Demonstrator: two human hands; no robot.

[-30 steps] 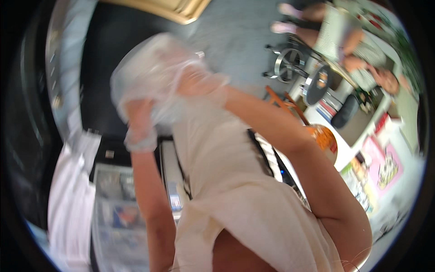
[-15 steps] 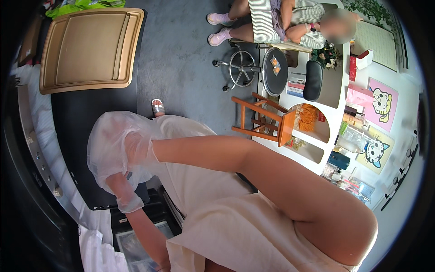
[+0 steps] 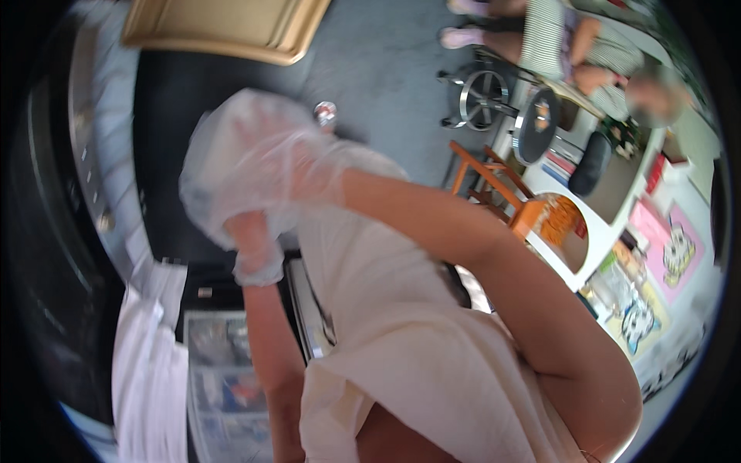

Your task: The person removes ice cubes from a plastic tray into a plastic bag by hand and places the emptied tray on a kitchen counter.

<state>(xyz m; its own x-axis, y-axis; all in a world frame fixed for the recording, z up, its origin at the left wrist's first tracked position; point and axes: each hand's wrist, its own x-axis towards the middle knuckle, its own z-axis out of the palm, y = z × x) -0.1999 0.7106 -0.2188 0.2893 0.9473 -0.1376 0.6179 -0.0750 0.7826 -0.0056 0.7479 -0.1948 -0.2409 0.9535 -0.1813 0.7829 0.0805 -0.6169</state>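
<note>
Both my hands wear thin translucent disposable gloves. They meet at a puffy, crinkled translucent plastic film (image 3: 212, 166), perhaps a bag. My right hand (image 3: 297, 162) reaches in from the right, its fingers showing only faintly through the film and smeared by motion. Below it, my left hand (image 3: 248, 230) comes up from the lower edge, with the glove cuff bunched at the wrist. The left hand is closed on the film's lower part, its fingertips hidden. Under the hands is a black table top (image 3: 166, 139).
A gold baking tray (image 3: 224, 35) lies on the table's far end. Clear storage drawers (image 3: 224, 378) and white curtain fabric (image 3: 147, 370) are at lower left. An orange wooden stool (image 3: 529, 220), a wheeled chair (image 3: 485, 99) and a seated person (image 3: 544, 38) are at the right.
The whole view has shifted, so the tray stands higher in the picture and the storage drawers show more. My hands stay together at the plastic film, which has bulged out and changed shape.
</note>
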